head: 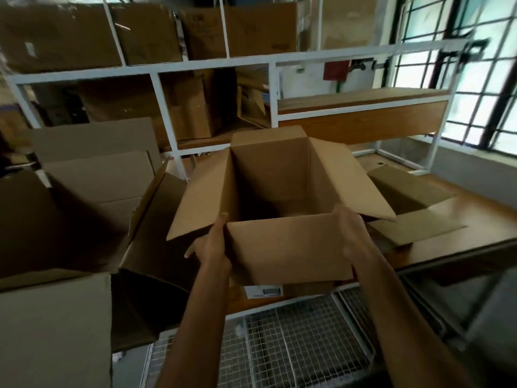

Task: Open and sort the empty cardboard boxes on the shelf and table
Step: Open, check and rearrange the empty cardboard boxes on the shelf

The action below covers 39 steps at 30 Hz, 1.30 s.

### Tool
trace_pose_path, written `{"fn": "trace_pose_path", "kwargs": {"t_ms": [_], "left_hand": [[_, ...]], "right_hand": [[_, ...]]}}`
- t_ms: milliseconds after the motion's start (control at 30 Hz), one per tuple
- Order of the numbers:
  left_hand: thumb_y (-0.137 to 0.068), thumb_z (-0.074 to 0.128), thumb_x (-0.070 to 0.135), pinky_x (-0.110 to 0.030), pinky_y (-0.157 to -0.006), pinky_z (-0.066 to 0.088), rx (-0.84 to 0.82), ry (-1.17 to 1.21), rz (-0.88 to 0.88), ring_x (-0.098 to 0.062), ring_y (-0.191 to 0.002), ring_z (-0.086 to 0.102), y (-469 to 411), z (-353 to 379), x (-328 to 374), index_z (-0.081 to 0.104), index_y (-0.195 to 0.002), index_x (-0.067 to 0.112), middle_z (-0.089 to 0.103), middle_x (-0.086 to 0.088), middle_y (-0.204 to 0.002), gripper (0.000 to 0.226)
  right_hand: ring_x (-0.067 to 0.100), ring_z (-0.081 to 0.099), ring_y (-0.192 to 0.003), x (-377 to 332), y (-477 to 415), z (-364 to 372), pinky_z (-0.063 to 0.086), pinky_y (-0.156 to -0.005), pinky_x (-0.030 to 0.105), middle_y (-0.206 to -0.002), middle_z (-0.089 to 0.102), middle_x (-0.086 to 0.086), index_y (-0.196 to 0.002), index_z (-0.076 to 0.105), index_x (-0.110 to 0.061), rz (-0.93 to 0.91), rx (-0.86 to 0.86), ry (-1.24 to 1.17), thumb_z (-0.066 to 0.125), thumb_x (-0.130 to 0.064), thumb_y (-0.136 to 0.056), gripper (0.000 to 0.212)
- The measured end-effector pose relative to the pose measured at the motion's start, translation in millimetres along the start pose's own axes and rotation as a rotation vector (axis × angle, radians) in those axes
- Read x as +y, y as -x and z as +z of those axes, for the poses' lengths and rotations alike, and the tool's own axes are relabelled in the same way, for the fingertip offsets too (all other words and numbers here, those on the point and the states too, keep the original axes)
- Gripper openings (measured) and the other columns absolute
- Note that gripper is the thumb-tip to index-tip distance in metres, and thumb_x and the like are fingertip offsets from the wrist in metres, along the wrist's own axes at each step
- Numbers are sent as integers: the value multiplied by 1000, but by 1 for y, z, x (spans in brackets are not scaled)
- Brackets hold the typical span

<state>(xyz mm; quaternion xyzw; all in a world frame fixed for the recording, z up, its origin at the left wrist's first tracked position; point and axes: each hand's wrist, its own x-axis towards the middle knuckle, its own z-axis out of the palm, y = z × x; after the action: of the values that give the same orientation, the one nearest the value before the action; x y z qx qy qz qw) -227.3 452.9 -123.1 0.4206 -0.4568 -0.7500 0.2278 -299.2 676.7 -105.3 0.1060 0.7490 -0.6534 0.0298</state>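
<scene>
Your left hand (212,245) and right hand (354,233) are clasping the opened cardboard box (279,175) at twelve o'clock, apparently sorting it, with careful placement coming next.

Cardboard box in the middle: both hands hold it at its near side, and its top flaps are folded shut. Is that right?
Not quite. In the head view the cardboard box has its top flaps spread open, not folded shut. The rest stands: the left hand and the right hand hold it at its near side.
</scene>
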Motion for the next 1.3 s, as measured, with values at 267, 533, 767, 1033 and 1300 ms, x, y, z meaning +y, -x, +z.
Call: {"fn": "trace_pose_path", "kwargs": {"t_ms": [267,533,767,1033,1300], "left_hand": [[-93,53,29,-43,-86,45,-388,-282,10,-34,-105,55,26,-37,29,60,-104,11,60,-18,-116,22],[-100,46,21,-40,-77,47,-466,-334,142,-31,-87,57,39,-64,68,58,-110,-2,60,-16,-94,28],[-93,55,32,-37,-71,44,-558,-203,244,-29,-88,59,52,-95,133,60,-106,9,61,-13,-93,27],[-98,52,26,-34,-68,45,-731,-14,465,-24,-91,59,64,-164,234,55,-119,8,60,-15,-105,27],[-89,60,28,-40,-85,44,-723,144,636,-33,-117,52,51,-261,317,42,-132,15,50,-17,-130,48]], "right_hand": [[30,47,-80,12,59,-11,38,-71,40,-90,46,14,-82,48,-11,11,19,-101,42,-22,-94,17],[18,47,-65,-10,110,-21,39,-59,28,-75,50,7,-75,49,-15,-125,34,-137,45,-16,-99,25],[27,48,-69,-72,180,-5,37,-63,35,-76,49,12,-75,50,-12,-297,137,-163,43,-14,-94,20],[21,48,-65,-141,271,55,35,-58,31,-66,48,4,-71,47,-16,-573,271,-320,51,-12,-85,15],[19,53,-56,-180,338,142,40,-59,30,-60,51,3,-70,51,-16,-752,239,-382,55,-21,-86,16]]}}
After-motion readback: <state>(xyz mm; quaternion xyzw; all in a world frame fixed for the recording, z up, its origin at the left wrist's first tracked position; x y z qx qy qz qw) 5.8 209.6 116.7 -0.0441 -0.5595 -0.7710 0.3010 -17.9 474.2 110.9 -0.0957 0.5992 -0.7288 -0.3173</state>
